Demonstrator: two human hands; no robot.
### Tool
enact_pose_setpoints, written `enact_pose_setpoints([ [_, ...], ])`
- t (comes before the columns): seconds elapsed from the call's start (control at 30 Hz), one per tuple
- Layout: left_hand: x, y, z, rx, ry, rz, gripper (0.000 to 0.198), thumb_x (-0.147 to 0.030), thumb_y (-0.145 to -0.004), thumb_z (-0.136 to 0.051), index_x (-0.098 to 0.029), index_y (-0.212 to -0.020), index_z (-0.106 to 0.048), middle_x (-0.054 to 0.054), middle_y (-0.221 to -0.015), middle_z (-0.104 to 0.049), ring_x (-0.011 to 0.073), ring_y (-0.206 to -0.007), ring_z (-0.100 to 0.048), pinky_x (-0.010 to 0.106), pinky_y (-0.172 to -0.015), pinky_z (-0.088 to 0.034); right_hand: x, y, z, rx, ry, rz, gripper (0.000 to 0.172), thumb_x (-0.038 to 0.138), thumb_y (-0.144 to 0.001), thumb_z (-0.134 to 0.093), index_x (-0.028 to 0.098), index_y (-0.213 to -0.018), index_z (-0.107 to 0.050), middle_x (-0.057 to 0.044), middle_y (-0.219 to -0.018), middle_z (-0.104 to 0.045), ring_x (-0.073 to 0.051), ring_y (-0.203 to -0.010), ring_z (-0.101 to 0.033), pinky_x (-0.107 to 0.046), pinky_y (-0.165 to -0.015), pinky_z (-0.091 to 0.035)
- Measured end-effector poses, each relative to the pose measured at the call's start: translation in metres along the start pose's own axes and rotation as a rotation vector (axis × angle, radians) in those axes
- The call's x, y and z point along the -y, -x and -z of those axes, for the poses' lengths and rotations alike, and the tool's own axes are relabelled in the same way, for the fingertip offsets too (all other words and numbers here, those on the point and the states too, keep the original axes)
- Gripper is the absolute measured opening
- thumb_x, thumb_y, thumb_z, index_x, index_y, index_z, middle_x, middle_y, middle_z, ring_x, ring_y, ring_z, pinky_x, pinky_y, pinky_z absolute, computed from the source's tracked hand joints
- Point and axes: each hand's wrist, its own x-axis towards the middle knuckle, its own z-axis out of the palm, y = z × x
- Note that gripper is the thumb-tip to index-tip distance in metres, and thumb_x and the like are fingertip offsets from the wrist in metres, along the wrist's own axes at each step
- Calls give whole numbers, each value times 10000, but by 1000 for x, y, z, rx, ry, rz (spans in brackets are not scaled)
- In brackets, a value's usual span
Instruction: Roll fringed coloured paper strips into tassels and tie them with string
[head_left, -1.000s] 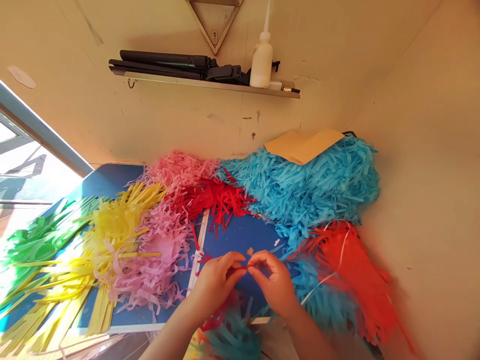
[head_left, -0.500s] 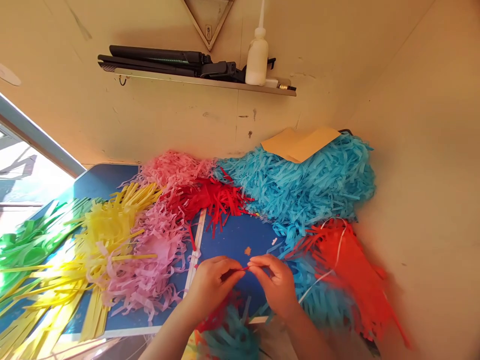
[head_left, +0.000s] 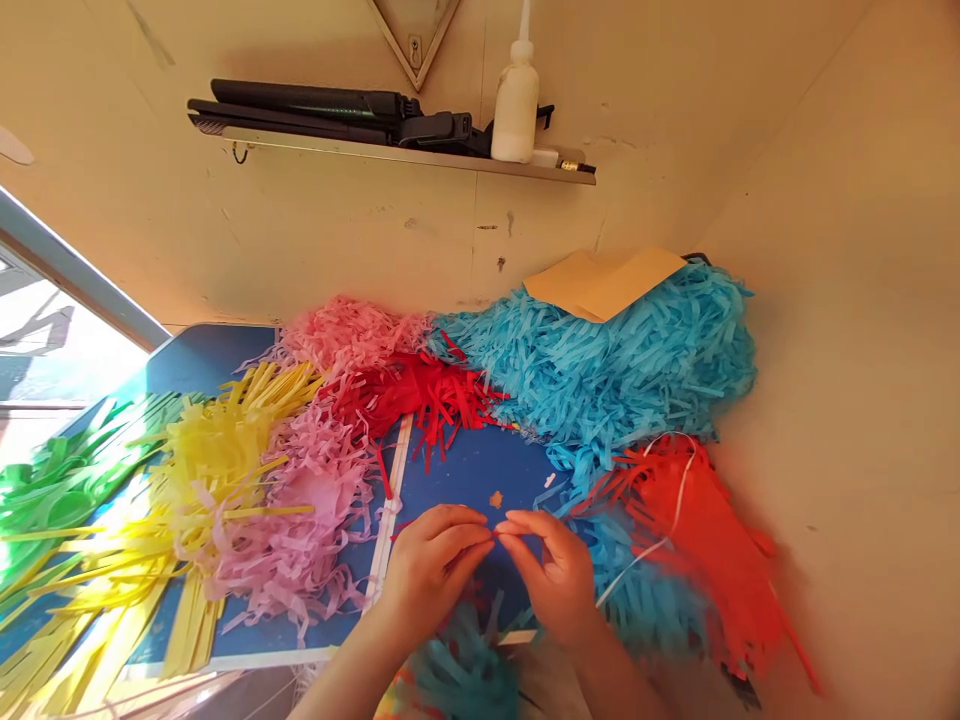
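My left hand (head_left: 436, 565) and my right hand (head_left: 551, 570) meet fingertip to fingertip above the blue table. Both are closed in a pinch on a thin red paper strip (head_left: 495, 534), of which only a tiny bit shows between the fingertips. Below my hands, at the table's front edge, hangs a bunch of blue fringed tissue paper (head_left: 465, 665). Red-orange fringed paper (head_left: 697, 540) lies to the right of my right hand, with a white string (head_left: 681, 490) looped over it.
A big heap of light-blue fringe (head_left: 622, 370) lies against the wall under a folded tan sheet (head_left: 604, 282). Red (head_left: 420, 395), pink (head_left: 349, 335), lilac (head_left: 315, 510), yellow (head_left: 217, 450) and green fringe (head_left: 60, 480) spread leftward. A wall shelf (head_left: 420, 158) holds a white squeeze bottle (head_left: 515, 105).
My left hand has turned slightly and its fingers have closed in nearer the right fingertips. Less of the red strip shows between them. The view has shifted a little.
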Motion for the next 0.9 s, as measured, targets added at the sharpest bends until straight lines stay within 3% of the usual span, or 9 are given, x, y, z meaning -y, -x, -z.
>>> enact_pose_setpoints([
  [0.2, 2, 3, -4, -41, -39, -50, 102, -138, -889, -628, -222, -896, -686, 15, -868, -736, 148, -822, -694, 313, -875, -567, 1, 1, 0, -8, 81, 73, 194, 150, -912, -641, 257, -1073, -645, 18, -863, -751, -143, -778, -720, -248, -750, -573],
  [0.43, -1, 2, -8, -64, -50, -52, 85, -134, -876, -645, -216, -892, -666, 2, -840, -736, 133, -783, -688, 308, -862, -557, 5, 1, 1, -20, 170, 189, 139, 181, -946, -607, 235, -1064, -656, -6, -858, -754, -150, -756, -719, -251, -723, -583],
  [0.7, -3, 4, -6, -71, -95, -119, 171, -71, -876, -615, -228, -929, -658, -8, -854, -750, 120, -755, -701, 413, -1011, -465, 8, 2, 1, -16, 190, 160, 144, 176, -952, -593, 238, -1073, -642, -1, -855, -753, -149, -759, -721, -257, -728, -581],
  [0.9, -1, 4, -10, -25, -85, -48, 100, -146, -906, -600, -235, -890, -643, -26, -847, -750, 117, -756, -706, 397, -1021, -456, 3, 6, -2, -28, 197, 143, 153, 173, -944, -603, 241, -1076, -637, -1, -861, -751, -151, -763, -717, -258, -726, -568],
])
